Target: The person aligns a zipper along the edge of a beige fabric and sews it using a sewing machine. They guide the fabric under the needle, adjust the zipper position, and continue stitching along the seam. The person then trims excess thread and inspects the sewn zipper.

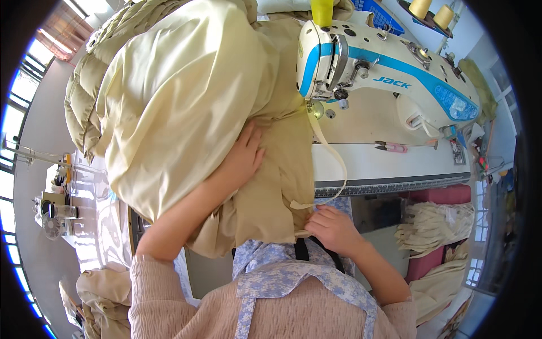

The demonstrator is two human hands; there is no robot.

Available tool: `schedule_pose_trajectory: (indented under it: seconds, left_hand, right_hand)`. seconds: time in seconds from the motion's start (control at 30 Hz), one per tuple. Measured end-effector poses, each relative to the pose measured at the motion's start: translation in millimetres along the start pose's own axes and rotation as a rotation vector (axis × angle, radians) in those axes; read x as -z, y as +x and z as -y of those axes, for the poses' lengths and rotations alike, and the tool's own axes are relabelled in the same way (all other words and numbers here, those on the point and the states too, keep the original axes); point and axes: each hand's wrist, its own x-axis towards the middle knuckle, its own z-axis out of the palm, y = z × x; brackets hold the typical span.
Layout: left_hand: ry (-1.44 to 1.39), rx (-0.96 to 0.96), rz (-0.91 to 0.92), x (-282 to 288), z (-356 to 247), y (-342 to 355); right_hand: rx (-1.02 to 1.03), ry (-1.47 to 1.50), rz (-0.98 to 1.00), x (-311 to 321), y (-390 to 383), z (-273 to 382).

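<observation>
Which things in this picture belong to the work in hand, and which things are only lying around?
Belonging to the work, it seems:
beige fabric, under the left hand, with the right hand at its edge
cream strip
sewing machine

Apparently just lying around:
pink-handled snips
blue basket

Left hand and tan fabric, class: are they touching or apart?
Touching: the head view shows the left hand resting palm-down on the tan fabric, with no visible gap between.

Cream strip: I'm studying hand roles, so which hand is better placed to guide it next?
Likely the right hand: it is at the edge of the beige fabric, close to the lower end of the cream strip. The left hand lies on the fabric, farther from that end.
</observation>
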Motion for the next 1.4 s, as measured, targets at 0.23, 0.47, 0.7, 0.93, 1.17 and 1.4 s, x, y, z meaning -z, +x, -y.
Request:
schedule_pose_trajectory:
  seconds: [0.23,0.47,0.7,0.93,1.17,1.4]
  left_hand:
    - [0.179,0.055,-0.033,30.0,-19.3,-45.1]
    - [-0.241,-0.201,-0.194,38.0,-62.5,-14.1]
    - [-0.310,-0.233,-0.108,10.0,-81.2,14.7]
    - [-0.645,0.051,-0.198,4.8,-63.0,3.3]
    - [-0.921,0.365,0.039,8.8,-60.6,1.1]
    - [-0.934,0.336,-0.075,0.4,-58.8,-4.1]
  right_hand:
    - [-0.229,0.285,-0.012,34.4,-4.7,-1.7]
    - [-0.499,-0.358,-0.272,29.8,35.5,-45.9]
    - [-0.654,1.102,-0.145,32.3,41.9,-37.8]
    - [-0.412,-0.042,-0.432,21.1,79.6,-81.0]
    - [-0.469,-0.033,-0.409,1.0,95.7,-120.7]
    - [-0.669,0.307,-0.705,13.0,95.3,-132.0]
